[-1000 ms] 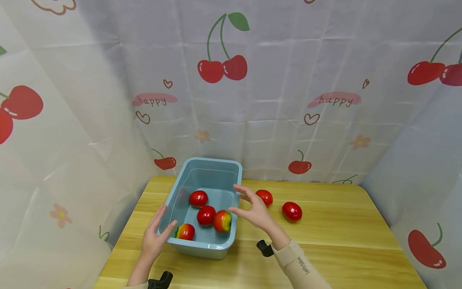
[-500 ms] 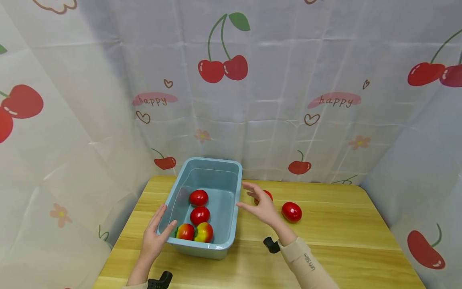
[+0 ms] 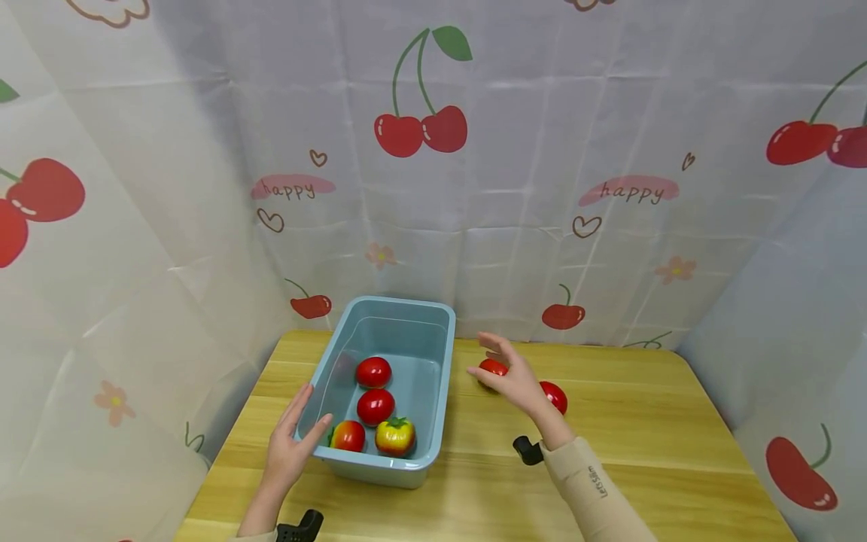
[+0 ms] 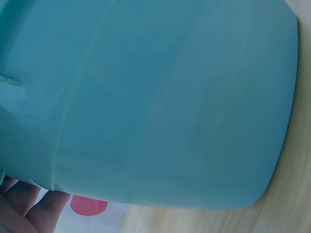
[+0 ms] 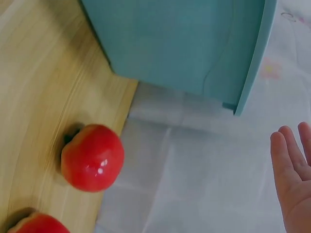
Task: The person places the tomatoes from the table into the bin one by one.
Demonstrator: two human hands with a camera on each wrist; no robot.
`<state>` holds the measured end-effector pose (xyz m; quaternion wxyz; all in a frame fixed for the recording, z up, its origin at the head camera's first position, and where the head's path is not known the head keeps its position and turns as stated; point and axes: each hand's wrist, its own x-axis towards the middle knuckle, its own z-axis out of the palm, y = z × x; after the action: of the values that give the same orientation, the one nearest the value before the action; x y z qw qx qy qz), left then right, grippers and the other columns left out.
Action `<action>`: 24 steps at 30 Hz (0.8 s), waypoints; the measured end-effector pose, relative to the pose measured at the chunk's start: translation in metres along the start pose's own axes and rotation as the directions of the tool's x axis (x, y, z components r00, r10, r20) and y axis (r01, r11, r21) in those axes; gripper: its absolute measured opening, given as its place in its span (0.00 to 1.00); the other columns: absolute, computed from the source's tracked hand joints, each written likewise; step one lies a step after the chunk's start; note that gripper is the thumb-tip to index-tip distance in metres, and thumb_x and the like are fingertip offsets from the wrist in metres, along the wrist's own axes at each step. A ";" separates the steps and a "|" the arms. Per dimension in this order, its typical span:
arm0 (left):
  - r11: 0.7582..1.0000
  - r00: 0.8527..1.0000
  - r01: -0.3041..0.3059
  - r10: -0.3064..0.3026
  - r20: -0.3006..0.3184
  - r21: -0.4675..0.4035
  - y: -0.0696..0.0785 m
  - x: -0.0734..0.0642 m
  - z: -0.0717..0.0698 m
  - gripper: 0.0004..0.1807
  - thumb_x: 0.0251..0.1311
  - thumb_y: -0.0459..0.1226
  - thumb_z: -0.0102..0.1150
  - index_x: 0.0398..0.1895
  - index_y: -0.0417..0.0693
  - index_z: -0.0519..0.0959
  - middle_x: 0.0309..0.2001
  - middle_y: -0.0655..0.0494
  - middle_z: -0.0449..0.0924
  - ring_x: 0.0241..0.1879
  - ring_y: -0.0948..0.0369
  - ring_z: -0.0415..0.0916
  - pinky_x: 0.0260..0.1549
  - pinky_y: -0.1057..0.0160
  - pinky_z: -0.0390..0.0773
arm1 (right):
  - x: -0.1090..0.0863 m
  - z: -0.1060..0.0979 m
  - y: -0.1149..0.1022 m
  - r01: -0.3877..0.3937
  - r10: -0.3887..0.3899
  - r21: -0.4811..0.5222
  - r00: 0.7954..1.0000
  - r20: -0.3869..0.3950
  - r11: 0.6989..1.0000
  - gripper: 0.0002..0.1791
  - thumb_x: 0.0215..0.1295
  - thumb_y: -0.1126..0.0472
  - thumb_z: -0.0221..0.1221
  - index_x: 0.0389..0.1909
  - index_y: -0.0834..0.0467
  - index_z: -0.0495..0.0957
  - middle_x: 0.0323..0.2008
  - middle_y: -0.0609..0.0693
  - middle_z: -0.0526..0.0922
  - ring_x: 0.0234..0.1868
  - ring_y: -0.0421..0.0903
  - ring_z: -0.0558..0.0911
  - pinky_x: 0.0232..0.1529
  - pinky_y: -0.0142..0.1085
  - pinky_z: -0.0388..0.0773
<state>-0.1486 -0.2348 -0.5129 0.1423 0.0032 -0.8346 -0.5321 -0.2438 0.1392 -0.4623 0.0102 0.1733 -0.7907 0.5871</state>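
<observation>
My left hand (image 3: 287, 444) holds the near left corner of a light blue plastic bin (image 3: 442, 421), thumb over the rim and fingers along the left side. Two glossy red tomatoes lie behind one another in the bin, the rear tomato (image 3: 373, 372) and the nearer tomato (image 3: 375, 407). In front of them are a red-orange tomato (image 3: 349, 436) and a yellow-and-red tomato (image 3: 395, 438) with its green calyx up. My right hand (image 3: 515, 376), fingers spread and holding nothing, hovers by a red tomato (image 5: 92, 158) on the table, partly hiding it in the head view.
Another red tomato (image 3: 554, 397) lies on the wooden table (image 3: 637, 429) to the right, partly behind my right wrist. A white cherry-print curtain (image 3: 501, 226) hangs close behind the bin and along both sides of the table.
My right hand has moved right, from the bin's right rim to the tomato outside. In the bin, the yellow-and-red tomato has rolled left and forward, then turned calyx up; one red tomato shifted left.
</observation>
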 end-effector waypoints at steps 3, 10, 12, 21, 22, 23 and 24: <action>1.000 1.000 0.009 -0.009 0.004 0.007 0.000 0.000 0.000 0.36 0.58 0.43 0.62 0.68 0.44 0.62 0.70 0.45 0.55 0.68 0.44 0.51 0.59 0.36 0.57 | 0.001 -0.008 0.004 0.002 -0.002 0.003 1.000 -0.002 1.000 0.36 0.56 0.56 0.67 0.65 0.57 0.64 0.64 0.56 0.66 0.62 0.56 0.67 0.61 0.52 0.64; 1.000 1.000 0.010 -0.010 -0.003 0.010 0.001 0.001 0.000 0.36 0.58 0.43 0.63 0.69 0.44 0.62 0.70 0.46 0.55 0.68 0.45 0.51 0.59 0.36 0.57 | 0.000 -0.024 -0.005 0.040 -0.041 -0.010 0.999 -0.030 0.999 0.33 0.58 0.67 0.64 0.64 0.66 0.63 0.63 0.66 0.65 0.63 0.62 0.64 0.63 0.55 0.59; 1.000 1.000 0.006 -0.006 -0.007 0.010 0.001 0.001 0.000 0.36 0.58 0.43 0.63 0.68 0.44 0.63 0.70 0.46 0.55 0.68 0.45 0.51 0.59 0.36 0.56 | -0.001 -0.028 -0.004 0.038 -0.039 -0.026 0.998 -0.041 0.999 0.33 0.58 0.67 0.63 0.63 0.67 0.62 0.63 0.66 0.65 0.63 0.62 0.64 0.63 0.55 0.60; 1.000 1.000 0.011 -0.011 -0.004 0.027 0.000 0.000 0.000 0.36 0.58 0.44 0.63 0.69 0.45 0.62 0.70 0.46 0.56 0.68 0.45 0.52 0.58 0.36 0.57 | 0.003 -0.041 0.042 -0.031 0.025 -0.056 0.994 -0.106 0.998 0.36 0.58 0.61 0.65 0.64 0.66 0.62 0.62 0.64 0.66 0.63 0.60 0.65 0.63 0.52 0.61; 1.000 1.000 0.012 -0.012 -0.003 0.028 0.001 0.000 0.000 0.36 0.58 0.44 0.62 0.69 0.45 0.62 0.70 0.46 0.56 0.68 0.45 0.52 0.58 0.36 0.57 | 0.004 -0.043 0.049 -0.041 0.033 -0.070 0.993 -0.112 0.997 0.36 0.58 0.59 0.65 0.65 0.65 0.62 0.62 0.63 0.66 0.63 0.60 0.65 0.63 0.51 0.62; 1.000 1.000 0.010 -0.010 -0.005 0.028 0.001 0.000 0.000 0.36 0.58 0.44 0.62 0.69 0.45 0.62 0.70 0.46 0.56 0.68 0.45 0.52 0.58 0.36 0.57 | 0.005 -0.044 0.056 -0.052 0.042 -0.082 0.992 -0.119 0.995 0.37 0.57 0.57 0.66 0.65 0.64 0.62 0.63 0.62 0.66 0.63 0.59 0.65 0.63 0.51 0.62; 1.000 1.000 0.010 -0.010 -0.006 0.028 0.001 0.001 0.000 0.36 0.58 0.44 0.62 0.69 0.45 0.63 0.70 0.46 0.56 0.68 0.45 0.52 0.59 0.36 0.57 | 0.006 -0.045 0.062 -0.063 0.051 -0.096 0.991 -0.127 0.993 0.37 0.57 0.56 0.66 0.65 0.63 0.62 0.63 0.61 0.67 0.63 0.59 0.65 0.63 0.50 0.62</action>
<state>-0.1491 -0.2344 -0.5123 0.1418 0.0109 -0.8416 -0.5211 -0.2756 0.1947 -0.5043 0.0513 0.1129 -0.8214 0.5567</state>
